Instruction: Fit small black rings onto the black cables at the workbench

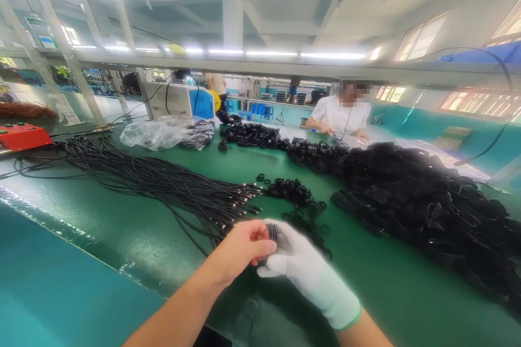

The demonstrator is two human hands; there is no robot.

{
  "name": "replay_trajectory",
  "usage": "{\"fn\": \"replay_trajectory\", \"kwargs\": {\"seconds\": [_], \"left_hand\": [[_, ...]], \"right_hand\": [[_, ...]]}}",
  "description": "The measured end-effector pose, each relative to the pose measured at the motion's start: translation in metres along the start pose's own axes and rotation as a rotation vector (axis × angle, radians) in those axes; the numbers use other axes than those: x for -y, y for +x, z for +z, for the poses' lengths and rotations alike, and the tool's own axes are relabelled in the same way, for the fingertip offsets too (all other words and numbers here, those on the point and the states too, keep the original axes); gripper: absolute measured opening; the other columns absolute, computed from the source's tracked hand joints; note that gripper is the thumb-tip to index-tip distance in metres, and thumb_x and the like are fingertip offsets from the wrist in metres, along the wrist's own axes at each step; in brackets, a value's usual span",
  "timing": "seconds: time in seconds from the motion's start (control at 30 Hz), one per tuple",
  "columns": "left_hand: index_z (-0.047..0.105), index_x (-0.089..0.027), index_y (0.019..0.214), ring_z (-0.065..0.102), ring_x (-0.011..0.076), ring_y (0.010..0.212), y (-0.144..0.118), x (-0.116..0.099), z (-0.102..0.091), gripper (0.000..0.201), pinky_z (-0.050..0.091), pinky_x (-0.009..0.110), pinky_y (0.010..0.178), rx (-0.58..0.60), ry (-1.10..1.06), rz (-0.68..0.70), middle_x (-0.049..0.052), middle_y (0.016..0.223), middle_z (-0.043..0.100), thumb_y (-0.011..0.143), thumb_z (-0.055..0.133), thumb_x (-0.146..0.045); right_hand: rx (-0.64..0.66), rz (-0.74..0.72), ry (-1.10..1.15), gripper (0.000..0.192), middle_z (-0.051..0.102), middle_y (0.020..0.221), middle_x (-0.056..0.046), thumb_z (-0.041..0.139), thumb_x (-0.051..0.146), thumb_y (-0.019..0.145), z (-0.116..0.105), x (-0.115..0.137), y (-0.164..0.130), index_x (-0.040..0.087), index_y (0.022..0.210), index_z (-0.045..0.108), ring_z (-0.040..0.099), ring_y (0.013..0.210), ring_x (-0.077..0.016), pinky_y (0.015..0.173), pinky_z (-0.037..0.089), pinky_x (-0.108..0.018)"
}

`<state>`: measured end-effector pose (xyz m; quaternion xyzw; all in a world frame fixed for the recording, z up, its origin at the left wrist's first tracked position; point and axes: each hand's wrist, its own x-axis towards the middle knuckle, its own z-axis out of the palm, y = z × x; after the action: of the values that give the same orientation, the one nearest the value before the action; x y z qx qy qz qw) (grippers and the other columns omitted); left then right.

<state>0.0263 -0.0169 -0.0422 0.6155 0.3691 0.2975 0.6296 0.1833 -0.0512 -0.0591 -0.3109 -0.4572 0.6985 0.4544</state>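
Note:
A small bundle of black cable point(272, 232), wound in tight turns, is held between both hands above the near part of the green table. My bare left hand point(249, 243) closes on it from the left, thumb pressed against the turns. Around its right side curls my right hand point(291, 254), in a white knitted glove; the palm side is hidden. Just beyond the hands lie the metal-tipped ends of a spread of long black cables point(163, 179). Beside those ends sits a heap of small black rings point(291, 191), with several loose ones around it.
A large pile of coiled black cables point(407, 190) covers the right side of the green table point(154, 238). Clear plastic bags point(157, 133), a red control box point(25, 136) and a white-and-blue machine point(181, 100) stand left. Across the table a person point(342, 114) works.

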Motion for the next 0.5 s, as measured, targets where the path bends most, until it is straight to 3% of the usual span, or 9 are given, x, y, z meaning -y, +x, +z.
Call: {"fn": "replay_trajectory", "kwargs": {"seconds": [0.2,0.37,0.5], "left_hand": [[0.056,-0.013,0.072,0.046,0.0074,0.055,0.003,0.01,-0.001,0.012,0.039,0.021,0.055,0.02,-0.09,-0.022,-0.002,0.065,0.054,0.071,0.063,-0.023],[0.057,-0.012,0.074,0.053,0.0103,0.058,0.005,0.014,-0.008,0.018,0.043,0.024,0.059,0.129,-0.206,-0.118,0.001,0.065,0.058,0.071,0.066,-0.028],[0.053,-0.013,0.068,0.052,0.0097,0.057,0.005,0.014,-0.004,0.02,0.042,0.023,0.056,0.052,-0.185,-0.086,0.0,0.063,0.056,0.071,0.064,-0.029]], "right_hand": [[0.01,0.052,0.014,0.052,0.058,0.104,-0.01,0.069,0.018,0.071,0.001,0.001,-0.004,0.017,0.12,0.049,0.058,0.093,-0.0221,0.077,0.052,-0.041],[0.047,0.113,0.113,0.051,0.056,0.101,-0.009,0.07,0.022,0.072,-0.005,-0.004,-0.005,0.014,0.118,0.05,0.058,0.092,-0.0213,0.078,0.052,-0.042],[0.031,0.097,0.107,0.044,0.056,0.1,-0.008,0.069,0.022,0.073,-0.004,-0.006,-0.003,0.014,0.113,0.052,0.057,0.091,-0.0198,0.077,0.052,-0.041]]}}
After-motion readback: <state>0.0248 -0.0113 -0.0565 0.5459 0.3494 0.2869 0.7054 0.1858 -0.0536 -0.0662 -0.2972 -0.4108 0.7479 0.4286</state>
